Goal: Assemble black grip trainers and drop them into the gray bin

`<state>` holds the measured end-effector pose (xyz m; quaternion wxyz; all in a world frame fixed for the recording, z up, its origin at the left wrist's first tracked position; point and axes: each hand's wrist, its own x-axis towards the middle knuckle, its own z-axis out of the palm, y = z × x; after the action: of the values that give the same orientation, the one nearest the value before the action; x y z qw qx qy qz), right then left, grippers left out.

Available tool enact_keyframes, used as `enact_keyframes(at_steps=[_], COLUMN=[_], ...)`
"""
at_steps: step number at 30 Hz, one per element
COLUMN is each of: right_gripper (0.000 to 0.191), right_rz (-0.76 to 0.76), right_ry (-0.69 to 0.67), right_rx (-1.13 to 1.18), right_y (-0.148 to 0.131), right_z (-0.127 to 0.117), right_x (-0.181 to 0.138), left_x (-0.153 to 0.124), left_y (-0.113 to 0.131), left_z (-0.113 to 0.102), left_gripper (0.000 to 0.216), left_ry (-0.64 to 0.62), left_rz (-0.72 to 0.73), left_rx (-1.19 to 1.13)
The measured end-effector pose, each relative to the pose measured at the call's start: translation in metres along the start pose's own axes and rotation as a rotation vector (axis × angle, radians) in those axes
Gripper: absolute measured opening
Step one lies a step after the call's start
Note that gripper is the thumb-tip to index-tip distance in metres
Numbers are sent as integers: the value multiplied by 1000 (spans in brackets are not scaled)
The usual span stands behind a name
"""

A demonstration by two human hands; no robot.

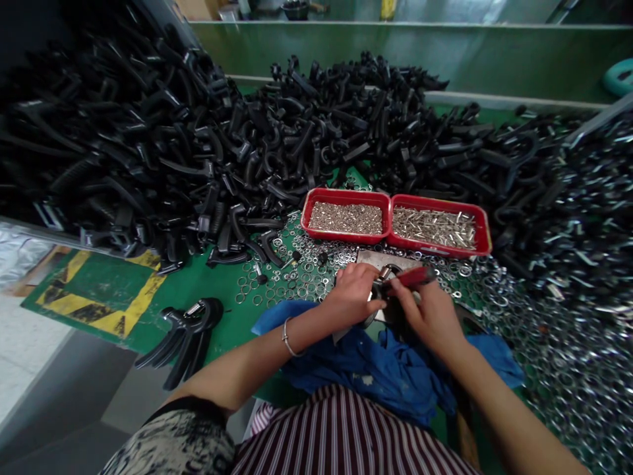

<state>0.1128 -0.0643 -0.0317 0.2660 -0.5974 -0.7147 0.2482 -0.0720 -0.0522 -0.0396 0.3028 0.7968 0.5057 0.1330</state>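
Note:
Over a pale metal plate [373, 258], my hands are close together. My left hand [353, 290] is closed round a black part [378, 287] with a shiny coil at its upper end; the fingers cover most of it. My right hand [430, 316] grips a red-handled tool [415, 277] whose working end is hidden at the part, so its kind is unclear. Beneath both wrists lies a crumpled blue cloth [376, 369]. Just beyond the plate stand two red trays: the left tray [346, 235] contains tiny metal pieces, the right tray [440, 248] short metal pins.
A large heap of black curved handles [277, 145] spans the back and left. Metal rings [568, 369] cover the right side and surround the plate. Several assembled black handles [190, 330] lie at the table's left front edge, near a yellow-and-black taped rectangle [79, 307].

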Motion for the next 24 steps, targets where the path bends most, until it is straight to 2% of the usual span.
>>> enact_keyframes(at_steps=[3,6,9,12,14,16,18,20,24], right_gripper=[28,25,27,35,32,23,20,21,34], right_rz=[-107,-192,-166,-61,19,99,174,288,479], right_ry=[-96,-92,-69,-57,-56,-10,103,155,19], right_rx=[-136,-49,230,624,883,1028,904,633,40], right_y=[-6,-11,-25,-40,-37,-17,16,53,103], right_z=[-2,-5,-13,-29,-41,-52,-61,-70,-88], right_x=[16,25,18,5,0,-1,-4,-12,-33], left_x=[0,0,0,0,1,2,4,6,2], left_y=[3,6,9,9,7,2,-2,-4,2], left_z=[-2,-4,-4,-3,-3,-3,-4,-3,2], left_gripper=[47,47,44,42,42,43,45,47,51], left_ry=[-3,-33,-43,-17,-17,-29,-31,-24,44], left_rz=[-22,-47,-17,-3,0,-2,-12,-20,-46], left_rx=[28,74,115,144,133,95,50,9,-18])
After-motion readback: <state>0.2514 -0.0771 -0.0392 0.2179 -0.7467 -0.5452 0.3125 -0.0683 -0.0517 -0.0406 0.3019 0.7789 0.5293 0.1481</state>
